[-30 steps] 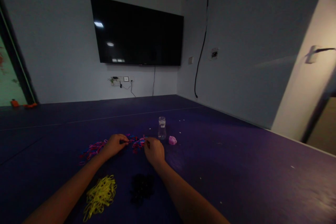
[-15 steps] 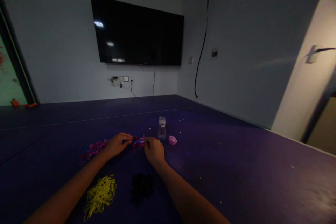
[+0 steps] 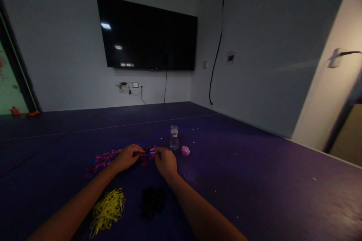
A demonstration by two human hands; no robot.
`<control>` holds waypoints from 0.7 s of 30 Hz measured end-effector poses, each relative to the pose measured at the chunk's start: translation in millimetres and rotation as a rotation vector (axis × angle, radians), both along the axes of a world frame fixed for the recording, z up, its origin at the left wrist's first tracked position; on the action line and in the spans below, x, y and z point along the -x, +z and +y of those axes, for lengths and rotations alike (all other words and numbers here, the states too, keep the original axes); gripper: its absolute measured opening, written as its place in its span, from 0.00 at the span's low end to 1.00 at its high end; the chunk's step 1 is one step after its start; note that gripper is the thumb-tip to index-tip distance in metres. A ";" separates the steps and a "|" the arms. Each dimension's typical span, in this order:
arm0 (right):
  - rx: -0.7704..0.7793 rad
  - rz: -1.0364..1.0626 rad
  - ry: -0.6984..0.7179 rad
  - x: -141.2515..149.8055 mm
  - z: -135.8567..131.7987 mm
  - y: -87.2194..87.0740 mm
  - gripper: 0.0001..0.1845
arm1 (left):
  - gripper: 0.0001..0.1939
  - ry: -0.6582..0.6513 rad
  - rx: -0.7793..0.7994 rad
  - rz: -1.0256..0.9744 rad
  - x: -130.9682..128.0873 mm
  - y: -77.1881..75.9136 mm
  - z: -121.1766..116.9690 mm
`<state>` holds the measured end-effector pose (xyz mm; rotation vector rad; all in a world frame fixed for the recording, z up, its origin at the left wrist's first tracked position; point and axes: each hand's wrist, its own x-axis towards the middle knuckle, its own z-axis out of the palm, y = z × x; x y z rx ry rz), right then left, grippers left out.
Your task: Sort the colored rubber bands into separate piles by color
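Clear jar [image 3: 174,138] (label unreadable), upright, beside pink lid [image 3: 185,151]

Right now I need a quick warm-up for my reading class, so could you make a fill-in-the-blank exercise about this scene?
The hand nearer the clear bottle is the person's ____ one. The one-coloured pile of loops left of the black clump is ____. The small item beside the bottle is ____. The large black screen is mounted on the ____.

right; yellow; pink; wall

your near way hemmed by yellow bands [image 3: 108,211] and black pile [image 3: 152,201], jar [image 3: 174,139] blocking ahead, open floor [image 3: 240,173] rightward
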<state>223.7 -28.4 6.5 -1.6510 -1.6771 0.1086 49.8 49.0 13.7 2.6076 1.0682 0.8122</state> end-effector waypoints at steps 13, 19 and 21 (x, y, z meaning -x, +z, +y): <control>0.005 -0.020 -0.013 -0.2 0.4 0.2 0.12 | 0.10 -0.042 -0.060 0.080 4.7 -10.4 3.2; -0.009 -0.003 -0.006 -0.5 0.5 -0.7 0.12 | 0.11 0.013 -0.121 0.128 4.3 -6.7 -0.3; -0.011 0.003 -0.005 -0.6 0.5 -0.5 0.13 | 0.12 0.025 -0.133 0.134 4.5 -5.7 -1.2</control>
